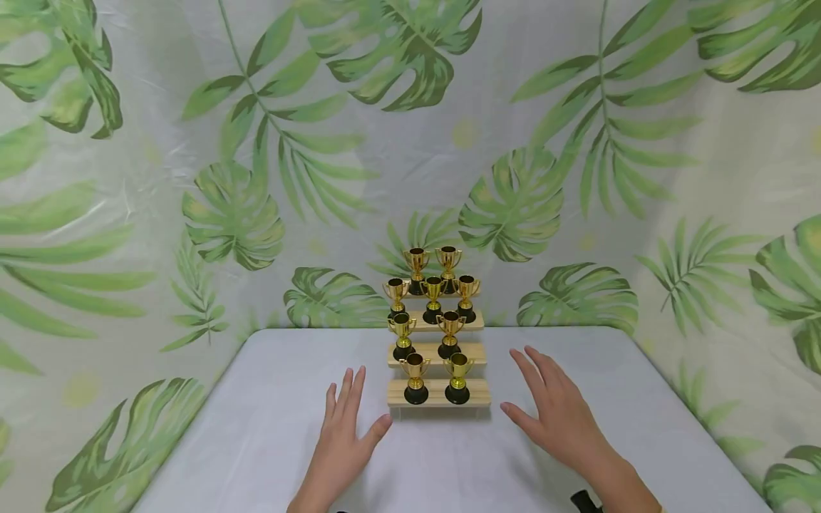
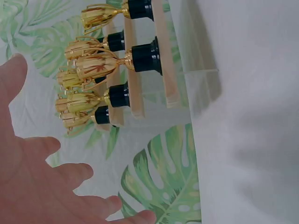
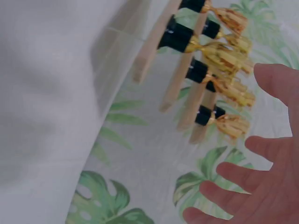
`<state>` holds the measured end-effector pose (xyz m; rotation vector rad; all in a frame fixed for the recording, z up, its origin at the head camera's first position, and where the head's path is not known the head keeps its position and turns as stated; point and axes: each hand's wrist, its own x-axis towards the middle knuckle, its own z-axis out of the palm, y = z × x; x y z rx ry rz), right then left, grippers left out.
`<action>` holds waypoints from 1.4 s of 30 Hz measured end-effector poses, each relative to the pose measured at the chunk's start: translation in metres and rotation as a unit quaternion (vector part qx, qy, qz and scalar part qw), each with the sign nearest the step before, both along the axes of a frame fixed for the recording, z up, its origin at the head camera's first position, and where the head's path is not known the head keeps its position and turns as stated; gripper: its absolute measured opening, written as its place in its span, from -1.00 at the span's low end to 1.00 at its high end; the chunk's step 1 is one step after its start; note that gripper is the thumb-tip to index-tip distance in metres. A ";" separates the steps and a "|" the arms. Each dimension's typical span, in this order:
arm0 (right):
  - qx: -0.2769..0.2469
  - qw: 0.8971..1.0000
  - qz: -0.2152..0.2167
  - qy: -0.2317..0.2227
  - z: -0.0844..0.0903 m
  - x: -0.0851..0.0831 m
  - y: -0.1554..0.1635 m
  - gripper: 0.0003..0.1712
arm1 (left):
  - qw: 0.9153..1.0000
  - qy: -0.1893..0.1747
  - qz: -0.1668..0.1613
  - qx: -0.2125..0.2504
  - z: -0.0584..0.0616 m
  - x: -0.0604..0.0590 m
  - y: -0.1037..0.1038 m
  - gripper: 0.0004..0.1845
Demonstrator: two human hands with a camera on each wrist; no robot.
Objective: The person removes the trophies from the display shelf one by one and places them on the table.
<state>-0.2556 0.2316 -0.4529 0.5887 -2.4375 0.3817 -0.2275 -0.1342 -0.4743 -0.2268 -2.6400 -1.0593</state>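
A stepped display stand with wooden shelves [image 1: 439, 392] on clear supports stands in the middle of the table. Several small gold trophy cups on black bases stand upright across its tiers, such as a front-left trophy [image 1: 415, 377] and a front-right trophy [image 1: 458, 379]. To the left of the stand is my left hand [image 1: 343, 442], fingers spread and holding nothing. My right hand [image 1: 561, 417] is held out on the opposite side, its fingers also extended and apart from the trophies. Both wrist views show the trophies [image 2: 98, 65] beyond the spread fingers [image 3: 238, 177].
A white cloth covers the table [image 1: 269, 399]. Behind and at the sides hangs a pale curtain [image 1: 410, 149] printed with green leaves, close to the table's far edge. A black strap piece [image 1: 585, 501] shows by the right wrist.
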 end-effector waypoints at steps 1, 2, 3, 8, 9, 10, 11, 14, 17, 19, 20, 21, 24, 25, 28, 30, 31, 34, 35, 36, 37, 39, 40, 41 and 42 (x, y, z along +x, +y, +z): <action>-0.006 1.000 0.005 -0.003 0.003 -0.001 -0.002 0.01 | 1.000 0.002 -0.005 0.014 0.002 -0.001 0.001 -0.05; -0.013 1.000 0.011 -0.004 0.007 -0.002 -0.003 -0.01 | 1.000 0.003 -0.010 0.026 0.004 -0.003 0.002 -0.05; -0.017 1.000 0.014 -0.008 0.009 -0.003 -0.005 -0.02 | 0.999 0.003 -0.013 0.039 0.005 -0.004 0.004 -0.07; -0.045 0.998 0.032 -0.026 0.024 -0.008 -0.016 -0.07 | 0.993 0.003 -0.030 0.117 0.012 -0.016 0.009 -0.16; -0.051 0.998 0.036 -0.030 0.026 -0.009 -0.019 -0.08 | 0.990 0.003 -0.033 0.137 0.012 -0.019 0.010 -0.18; -0.056 0.997 0.040 -0.032 0.028 -0.010 -0.021 -0.09 | 0.987 0.002 -0.036 0.157 0.012 -0.023 0.011 -0.20; -0.063 0.997 0.044 -0.033 0.029 -0.012 -0.024 -0.11 | 0.984 -0.002 -0.036 0.177 0.011 -0.027 0.011 -0.22; -0.079 0.995 0.056 -0.036 0.033 -0.017 -0.030 -0.15 | 0.973 -0.014 -0.035 0.228 0.006 -0.036 0.011 -0.26; -0.093 0.993 0.063 -0.042 0.035 -0.022 -0.035 -0.16 | 0.956 -0.039 -0.034 0.288 0.002 -0.044 0.010 -0.28; -0.100 0.992 0.064 -0.048 0.035 -0.024 -0.038 -0.18 | 0.945 -0.055 -0.035 0.321 0.000 -0.048 0.009 -0.28; -0.103 0.991 0.064 -0.051 0.035 -0.026 -0.040 -0.18 | 0.939 -0.063 -0.035 0.336 -0.001 -0.050 0.008 -0.29; -0.107 0.991 0.065 -0.055 0.035 -0.027 -0.041 -0.19 | 0.933 -0.073 -0.033 0.352 -0.002 -0.053 0.008 -0.30; -0.118 0.989 0.070 -0.061 0.035 -0.029 -0.046 -0.23 | 0.921 -0.094 -0.034 0.378 -0.004 -0.061 0.006 -0.35; -0.123 0.988 0.072 -0.064 0.035 -0.030 -0.048 -0.23 | 0.916 -0.102 -0.033 0.387 -0.004 -0.063 0.006 -0.38; -0.134 0.985 0.082 -0.071 0.036 -0.032 -0.053 -0.26 | 0.903 -0.121 -0.028 0.411 -0.004 -0.071 0.006 -0.44; -0.140 0.983 0.087 -0.076 0.036 -0.033 -0.057 -0.27 | 0.898 -0.133 -0.021 0.419 -0.003 -0.074 0.007 -0.48; -0.142 0.983 0.088 -0.079 0.035 -0.035 -0.058 -0.28 | 0.896 -0.139 -0.016 0.422 -0.003 -0.075 0.007 -0.50; -0.146 0.982 0.091 -0.082 0.031 -0.039 -0.062 -0.31 | 0.892 -0.160 -0.010 0.422 -0.003 -0.080 0.008 -0.56; -0.145 0.982 0.089 -0.082 0.030 -0.041 -0.064 -0.31 | 0.892 -0.166 -0.012 0.420 -0.003 -0.082 0.008 -0.57; -0.146 0.982 0.088 -0.083 0.029 -0.042 -0.065 -0.32 | 0.891 -0.173 -0.014 0.419 -0.002 -0.084 0.008 -0.58; -0.147 0.982 0.087 -0.081 0.027 -0.043 -0.066 -0.33 | 0.891 -0.177 -0.017 0.417 -0.002 -0.087 0.007 -0.58; -0.151 0.981 0.085 -0.088 0.024 -0.046 -0.068 -0.33 | 0.891 -0.187 -0.022 0.413 -0.002 -0.092 0.006 -0.56; -0.154 0.980 0.084 -0.092 0.023 -0.046 -0.069 -0.34 | 0.891 -0.192 -0.024 0.411 -0.002 -0.094 0.005 -0.56; -0.156 0.979 0.083 -0.097 0.022 -0.047 -0.070 -0.34 | 0.890 -0.198 -0.026 0.410 -0.002 -0.096 0.004 -0.55; -0.159 0.979 0.084 -0.100 0.021 -0.047 -0.070 -0.34 | 0.889 -0.203 -0.028 0.409 -0.003 -0.098 0.003 -0.55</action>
